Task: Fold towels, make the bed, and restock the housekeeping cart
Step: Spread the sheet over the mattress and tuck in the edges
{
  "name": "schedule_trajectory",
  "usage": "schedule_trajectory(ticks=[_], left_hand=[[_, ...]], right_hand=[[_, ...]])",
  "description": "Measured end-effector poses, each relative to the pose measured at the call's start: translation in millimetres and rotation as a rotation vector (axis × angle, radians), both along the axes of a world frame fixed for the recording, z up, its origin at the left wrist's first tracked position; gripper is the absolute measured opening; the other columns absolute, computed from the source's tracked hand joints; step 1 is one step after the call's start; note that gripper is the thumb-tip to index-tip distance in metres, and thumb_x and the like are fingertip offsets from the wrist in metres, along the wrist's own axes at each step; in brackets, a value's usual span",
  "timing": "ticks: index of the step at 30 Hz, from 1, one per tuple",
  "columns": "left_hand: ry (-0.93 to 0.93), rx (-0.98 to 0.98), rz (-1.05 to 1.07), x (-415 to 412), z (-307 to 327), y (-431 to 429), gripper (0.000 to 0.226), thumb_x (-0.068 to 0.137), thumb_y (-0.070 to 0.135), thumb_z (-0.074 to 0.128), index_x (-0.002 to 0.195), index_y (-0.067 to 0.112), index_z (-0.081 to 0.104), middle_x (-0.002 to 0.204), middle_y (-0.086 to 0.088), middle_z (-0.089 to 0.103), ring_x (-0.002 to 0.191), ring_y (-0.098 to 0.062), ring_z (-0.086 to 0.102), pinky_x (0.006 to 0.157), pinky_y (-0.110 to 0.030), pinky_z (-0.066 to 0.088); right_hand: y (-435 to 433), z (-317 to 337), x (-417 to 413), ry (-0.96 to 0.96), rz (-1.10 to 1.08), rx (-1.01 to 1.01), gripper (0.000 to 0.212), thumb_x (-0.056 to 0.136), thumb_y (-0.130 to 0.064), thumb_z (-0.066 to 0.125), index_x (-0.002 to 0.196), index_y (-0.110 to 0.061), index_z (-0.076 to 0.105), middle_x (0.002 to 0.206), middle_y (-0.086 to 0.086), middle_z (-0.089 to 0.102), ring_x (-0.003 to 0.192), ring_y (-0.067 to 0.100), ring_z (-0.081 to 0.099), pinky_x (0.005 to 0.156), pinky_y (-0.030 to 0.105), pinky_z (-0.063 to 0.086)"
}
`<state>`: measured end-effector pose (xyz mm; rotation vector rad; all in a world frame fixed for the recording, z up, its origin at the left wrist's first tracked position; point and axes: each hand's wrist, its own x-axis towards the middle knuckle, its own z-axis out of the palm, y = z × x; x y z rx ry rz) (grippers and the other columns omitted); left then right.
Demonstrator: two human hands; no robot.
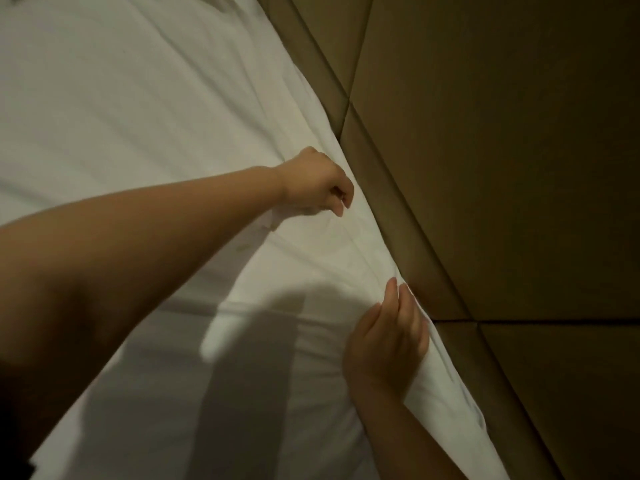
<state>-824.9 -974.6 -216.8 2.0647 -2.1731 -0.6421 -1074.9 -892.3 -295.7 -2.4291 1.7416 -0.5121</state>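
The light is dim and the view tilted, so much is hard to read. The white sheet point(138, 98) covers the bed from the top left corner down to the bottom edge. Its far side runs off the picture, and the mattress under it is hidden entirely. The sheet's near edge disappears into the narrow gap against the padded headboard point(502, 168), so I cannot see how deep it goes there.

My left hand point(313, 183) is reached out across the bed with fingers curled tight, pinching a ridge of the sheet just beside the headboard. Creases run from it toward my other hand, and the cloth inside the grip is covered by my fingers. My right hand point(386, 344) lies nearer to me, fingers straight and together, pressing the sheet's edge where it meets the headboard, thumb raised.

My left forearm blocks much of the sheet on that side. A dark shadow point(249, 358) falls over the sheet between my arms. The headboard's brown panels, split by dark seams, fill the right side.
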Motion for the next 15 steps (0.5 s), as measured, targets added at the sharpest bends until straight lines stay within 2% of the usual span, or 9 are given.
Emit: schedule_trajectory(ticks=[3,11,15], left_hand=[[-0.004,0.117,0.012,12.4,8.8,-12.2,0.024,0.085,0.031,0.067,0.107,0.020,0.070,0.095,0.007,0.066,0.095,-0.011,0.056,0.092,-0.032,0.042],[-0.079,0.142,-0.067,31.1,5.8,-26.2,0.025,0.086,0.032,0.066,0.110,0.023,0.069,0.113,0.004,0.063,0.103,-0.016,0.056,0.091,-0.037,0.045],[-0.030,0.114,-0.081,43.3,8.8,-24.3,0.027,0.088,0.020,0.065,0.114,0.017,0.068,0.114,-0.001,0.064,0.102,-0.017,0.057,0.084,-0.023,0.040]], right_hand=[[2.1,-4.9,0.4,-0.020,-0.017,-0.029,0.043,0.096,-0.024,0.032,0.133,-0.012,0.050,0.134,0.011,0.055,0.122,0.028,0.052,0.100,0.046,0.039],[2.0,-12.7,2.1,-0.038,-0.058,-0.078,0.039,0.095,-0.021,0.036,0.130,-0.014,0.052,0.132,0.011,0.056,0.119,0.027,0.050,0.099,0.045,0.036],[1.9,-15.1,3.1,-0.065,-0.050,-0.061,0.039,0.094,-0.020,0.036,0.130,-0.015,0.049,0.132,0.012,0.056,0.120,0.027,0.048,0.097,0.047,0.038]])
